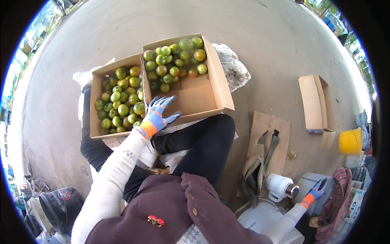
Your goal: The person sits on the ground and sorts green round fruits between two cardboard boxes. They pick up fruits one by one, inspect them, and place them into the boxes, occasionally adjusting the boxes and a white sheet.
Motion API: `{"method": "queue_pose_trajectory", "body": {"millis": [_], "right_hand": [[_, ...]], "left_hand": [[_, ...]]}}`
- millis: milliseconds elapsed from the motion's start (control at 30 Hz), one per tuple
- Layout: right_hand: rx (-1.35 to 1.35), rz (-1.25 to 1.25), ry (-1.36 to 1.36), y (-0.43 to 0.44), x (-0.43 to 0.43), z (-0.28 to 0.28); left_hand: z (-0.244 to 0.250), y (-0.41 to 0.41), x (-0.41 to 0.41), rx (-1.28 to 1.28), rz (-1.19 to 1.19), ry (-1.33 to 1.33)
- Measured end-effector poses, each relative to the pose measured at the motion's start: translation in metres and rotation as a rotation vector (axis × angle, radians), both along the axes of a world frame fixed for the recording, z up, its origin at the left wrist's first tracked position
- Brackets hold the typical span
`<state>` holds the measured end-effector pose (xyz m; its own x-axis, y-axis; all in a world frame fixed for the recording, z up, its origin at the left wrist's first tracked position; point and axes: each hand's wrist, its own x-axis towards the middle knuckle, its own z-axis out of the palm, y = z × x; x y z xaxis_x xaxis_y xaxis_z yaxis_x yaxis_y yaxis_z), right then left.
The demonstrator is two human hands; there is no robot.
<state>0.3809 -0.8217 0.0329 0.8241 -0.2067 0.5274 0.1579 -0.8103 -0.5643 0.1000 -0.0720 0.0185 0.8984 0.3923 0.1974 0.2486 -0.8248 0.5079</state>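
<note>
My left hand (160, 113), in a blue and orange knit glove, lies with spread fingers over the near left edge of the right cardboard box (224, 91). That box holds green and reddish tomatoes (174, 71) in its far half; its near half shows bare cardboard. Overlapped by it on the left stands another cardboard box (95, 106), full of similar tomatoes (123, 109). My right hand (316, 193), gloved alike, reaches far out to the right, over a grey container (310, 183) beside a plaid cloth (338, 198). Whether its fingers grip anything is too small to tell.
Right of my knee, a strap bag (254, 170) lies on flat cardboard (259, 122). Near it are a white thermos jug (278, 185) and a white bucket (259, 216). Farther right stand a small cardboard box (313, 103) and a yellow bucket (350, 141). A black bucket (62, 209) is at lower left.
</note>
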Motion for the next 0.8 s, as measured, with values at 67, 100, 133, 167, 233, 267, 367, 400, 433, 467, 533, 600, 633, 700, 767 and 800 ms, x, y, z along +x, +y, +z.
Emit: {"method": "queue_pose_trajectory", "body": {"millis": [67,100,133,167,233,267,367,400,433,467,533,600,633,700,767,800], "right_hand": [[0.033,0.227,-0.21,0.099,0.019,0.07],[0.064,0.358,-0.253,0.159,0.021,0.096],[0.157,0.469,-0.239,0.233,0.014,0.115],[0.153,0.629,-0.203,0.296,0.013,0.115],[0.336,0.824,-0.03,0.43,-0.004,0.092],[0.158,0.854,0.069,0.498,-0.027,0.095],[-0.173,1.116,0.116,0.644,-0.058,0.042],[-0.255,1.209,0.061,0.69,-0.061,0.014],[-0.602,1.108,0.122,0.725,-0.084,0.018],[-0.761,1.138,0.096,0.748,-0.084,0.002],[-0.996,1.063,0.053,0.773,-0.09,-0.039],[-1.081,1.012,0.093,0.787,-0.095,-0.055],[-1.086,1.002,0.129,0.787,-0.098,-0.051],[-0.836,1.0,0.136,0.766,-0.104,-0.042],[-0.468,0.999,0.363,0.748,-0.111,-0.037],[-0.043,1.152,0.702,0.741,-0.117,-0.041]], "left_hand": [[-0.007,0.009,-0.003,-0.028,0.027,-0.053],[-0.011,0.013,-0.003,-0.044,0.037,-0.081],[-0.004,0.013,-0.001,-0.049,0.022,-0.124],[0.003,0.012,-0.002,-0.005,0.019,-0.181],[0.006,0.011,-0.002,-0.039,0.023,-0.266],[0.008,0.01,-0.007,-0.052,0.026,-0.273],[0.016,0.01,-0.023,-0.043,-0.004,-0.313],[0.019,0.011,-0.032,-0.039,0.006,-0.276],[0.019,0.016,-0.043,-0.054,0.024,-0.261],[0.023,0.019,-0.051,-0.059,0.034,-0.284],[0.026,0.031,-0.065,-0.084,0.071,-0.302],[0.029,0.042,-0.072,-0.081,0.147,-0.348],[0.028,0.048,-0.075,-0.071,0.191,-0.355],[0.018,0.058,-0.071,-0.086,0.236,-0.423],[0.02,0.063,-0.062,-0.01,0.249,-0.426],[0.02,0.065,-0.056,0.003,0.224,-0.431]]}}
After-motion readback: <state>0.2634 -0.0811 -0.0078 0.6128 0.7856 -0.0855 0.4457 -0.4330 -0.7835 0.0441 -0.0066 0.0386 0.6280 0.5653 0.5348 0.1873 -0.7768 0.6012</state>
